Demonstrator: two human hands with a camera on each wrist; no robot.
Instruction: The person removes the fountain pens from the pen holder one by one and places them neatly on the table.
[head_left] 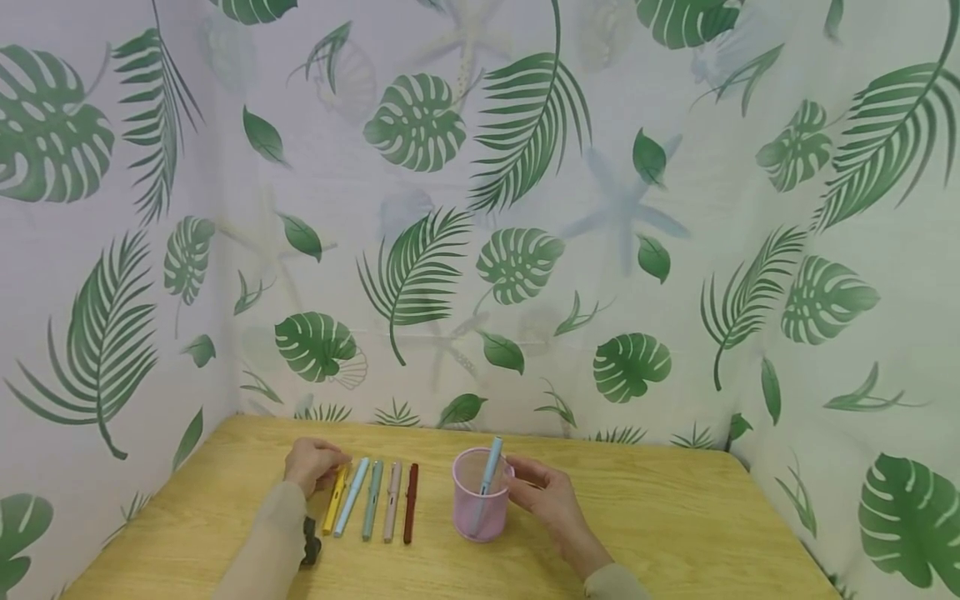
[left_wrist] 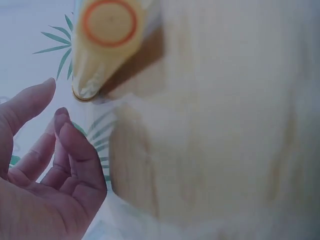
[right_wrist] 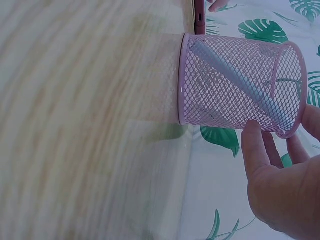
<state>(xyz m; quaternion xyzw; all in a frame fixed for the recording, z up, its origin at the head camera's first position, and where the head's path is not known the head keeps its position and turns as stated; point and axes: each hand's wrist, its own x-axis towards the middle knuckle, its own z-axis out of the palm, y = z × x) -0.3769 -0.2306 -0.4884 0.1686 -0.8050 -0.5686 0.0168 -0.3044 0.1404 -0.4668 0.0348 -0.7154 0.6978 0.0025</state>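
My left hand (head_left: pixel 311 467) is at the upper end of the yellow pen (head_left: pixel 335 500), the leftmost in a row on the table. In the left wrist view its fingers are loosely bent, with nothing between thumb and fingertips. A light blue pen (head_left: pixel 351 497), a grey-green pen (head_left: pixel 372 500), a pale pink pen (head_left: pixel 392 502) and a dark red pen (head_left: pixel 410 504) lie beside it. My right hand (head_left: pixel 551 496) touches the right side of an upright pink mesh pen holder (head_left: pixel 491 518), fingertips by its rim. Another light blue pen (head_left: pixel 492 462) leans inside it.
The wood-grain table (head_left: pixel 660 525) stretches right of the pen holder. White cloth with green leaves (head_left: pixel 525 200) hangs behind it and on both sides. A black band (head_left: pixel 311 542) shows by my left wrist.
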